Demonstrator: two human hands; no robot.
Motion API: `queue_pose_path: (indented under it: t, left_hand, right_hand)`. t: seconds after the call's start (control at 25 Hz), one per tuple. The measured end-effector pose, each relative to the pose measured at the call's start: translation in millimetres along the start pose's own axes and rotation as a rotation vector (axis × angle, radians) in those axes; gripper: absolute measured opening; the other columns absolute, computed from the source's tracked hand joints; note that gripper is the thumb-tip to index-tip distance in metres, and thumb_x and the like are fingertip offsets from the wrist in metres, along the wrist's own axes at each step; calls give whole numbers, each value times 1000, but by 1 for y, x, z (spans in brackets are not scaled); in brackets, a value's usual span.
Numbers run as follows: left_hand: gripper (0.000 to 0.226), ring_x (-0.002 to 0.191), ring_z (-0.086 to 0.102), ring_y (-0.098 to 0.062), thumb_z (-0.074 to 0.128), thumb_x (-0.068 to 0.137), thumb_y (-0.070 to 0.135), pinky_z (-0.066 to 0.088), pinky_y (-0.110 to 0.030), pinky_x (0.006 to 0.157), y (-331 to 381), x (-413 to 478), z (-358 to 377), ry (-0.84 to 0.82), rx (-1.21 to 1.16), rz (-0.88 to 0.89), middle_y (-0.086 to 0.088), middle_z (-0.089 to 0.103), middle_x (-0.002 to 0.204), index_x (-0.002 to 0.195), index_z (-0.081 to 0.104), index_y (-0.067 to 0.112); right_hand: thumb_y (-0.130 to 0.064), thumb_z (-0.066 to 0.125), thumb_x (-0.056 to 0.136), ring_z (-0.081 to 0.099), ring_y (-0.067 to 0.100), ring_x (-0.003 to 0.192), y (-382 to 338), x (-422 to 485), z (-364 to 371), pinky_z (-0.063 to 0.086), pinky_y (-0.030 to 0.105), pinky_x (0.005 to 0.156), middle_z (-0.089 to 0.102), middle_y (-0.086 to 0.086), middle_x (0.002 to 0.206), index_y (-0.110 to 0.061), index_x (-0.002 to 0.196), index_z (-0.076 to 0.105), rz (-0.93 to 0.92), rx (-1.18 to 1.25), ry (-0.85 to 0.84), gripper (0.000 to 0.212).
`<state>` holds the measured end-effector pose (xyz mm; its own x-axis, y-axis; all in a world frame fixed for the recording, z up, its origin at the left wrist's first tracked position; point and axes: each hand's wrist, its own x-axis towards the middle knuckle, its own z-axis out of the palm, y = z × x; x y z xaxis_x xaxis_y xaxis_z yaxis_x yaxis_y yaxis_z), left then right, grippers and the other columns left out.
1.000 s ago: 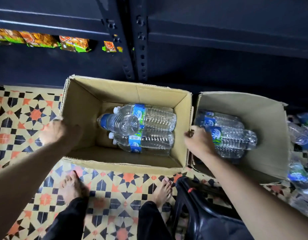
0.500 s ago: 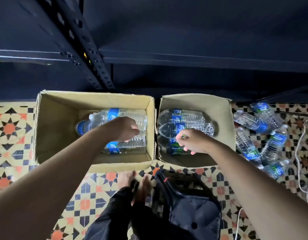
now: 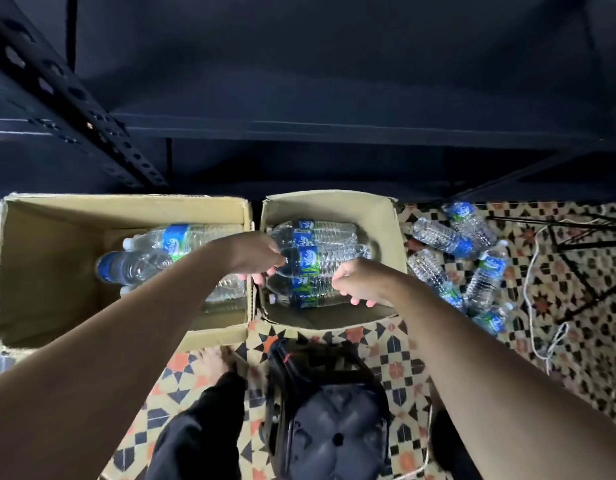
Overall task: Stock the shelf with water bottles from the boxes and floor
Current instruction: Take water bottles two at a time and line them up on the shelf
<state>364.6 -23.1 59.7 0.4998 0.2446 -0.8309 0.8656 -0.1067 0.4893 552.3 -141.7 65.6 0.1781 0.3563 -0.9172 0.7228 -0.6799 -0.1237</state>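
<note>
A dark metal shelf (image 3: 334, 129) runs above the left cardboard box (image 3: 50, 271) and the right cardboard box (image 3: 386, 230); both hold water bottles lying flat, with loose bottles (image 3: 441, 237) on the floor beside them. In the right box, the left hand (image 3: 254, 254) grips the top bottle (image 3: 320, 259) near its neck. The right hand (image 3: 358, 282) curls round what is probably the lower bottle (image 3: 310, 289). Each of the 2 looks full, heavy, slick and thin-walled, so neck and base are the best holds.

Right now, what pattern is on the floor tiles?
The floor tiles show a geometric star pattern in black, orange and cream, clearest in the head view.
</note>
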Motion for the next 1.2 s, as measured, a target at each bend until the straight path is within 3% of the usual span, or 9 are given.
queue_pose_path:
  t: [0.12, 0.28, 0.4, 0.48, 0.64, 0.8, 0.96, 1.08, 1.2]
  left_hand:
    - [34, 95, 65, -16, 46, 101, 29, 48, -29, 80, 23, 8, 19, 15, 114, 18, -6, 66, 119, 125, 60, 9]
    - [33, 85, 67, -16, 45, 100, 27, 49, -29, 80, 39, 36, 43, 24, 99, -55, -7, 70, 109, 119, 63, 7]
    - [26, 79, 65, -21, 51, 97, 27, 54, -30, 77, 58, 74, 66, 59, 62, -183, -6, 69, 96, 104, 67, 7]
    - [30, 76, 59, -21, 56, 96, 24, 52, -26, 66, 71, 104, 85, 80, 12, -266, -10, 67, 102, 116, 65, 3]
    - [36, 91, 62, -23, 52, 98, 25, 47, -22, 60, 84, 157, 113, 63, 82, -309, -15, 65, 122, 123, 62, 2]
    - [41, 124, 53, -25, 33, 104, 22, 39, -27, 89, 78, 189, 126, 143, 155, -296, -15, 54, 138, 131, 54, 0]
    - [39, 114, 56, -24, 37, 102, 27, 42, -31, 91, 44, 224, 139, 105, 276, -305, -13, 59, 130, 125, 58, 4]
    - [33, 105, 61, -28, 45, 97, 33, 47, -34, 85, 20, 253, 148, 277, 358, -253, -10, 64, 115, 111, 64, 10]
    - [33, 106, 61, -30, 46, 96, 37, 47, -35, 84, 11, 268, 151, 382, 384, -207, -11, 63, 112, 108, 63, 11]
  right_hand:
    - [-27, 42, 98, 69, 18, 91, 25, -7, -15, 44, 26, 92, 53, 7, 113, -21, 131, 57, -20, -26, 12, 37]
    - [-20, 36, 102, 53, 25, 125, 55, 8, -35, 23, 39, 116, 44, 20, 146, -9, 135, 54, -50, -166, -8, 39]
    - [-18, 39, 102, 48, 25, 129, 80, 44, -44, 36, 33, 104, 41, 13, 152, -7, 139, 51, -103, -220, -6, 41]
    - [-22, 43, 101, 47, 27, 133, 100, 76, -44, 41, 34, 103, 39, 11, 153, -10, 146, 42, -101, -270, 5, 47]
    - [-32, 50, 97, 58, 22, 104, 126, 135, -43, 46, 29, 72, 51, 11, 139, -12, 152, 30, -38, -365, 38, 62]
    - [-29, 55, 91, 59, 23, 106, 128, 175, -27, 51, 27, 79, 46, 11, 144, -19, 151, 32, -36, -268, 95, 65]
    - [-23, 58, 88, 58, 8, 79, 119, 201, -2, 47, 17, 54, 45, 3, 146, -33, 149, 32, -129, -236, 162, 67]
    - [-32, 61, 78, 37, 24, 138, 117, 227, 14, 40, 46, 105, 23, 1, 160, -46, 148, 24, -120, -357, 244, 80]
    - [-39, 64, 78, 19, 31, 146, 112, 241, 20, 26, 55, 113, 17, 3, 159, -47, 149, 16, -116, -419, 289, 85]
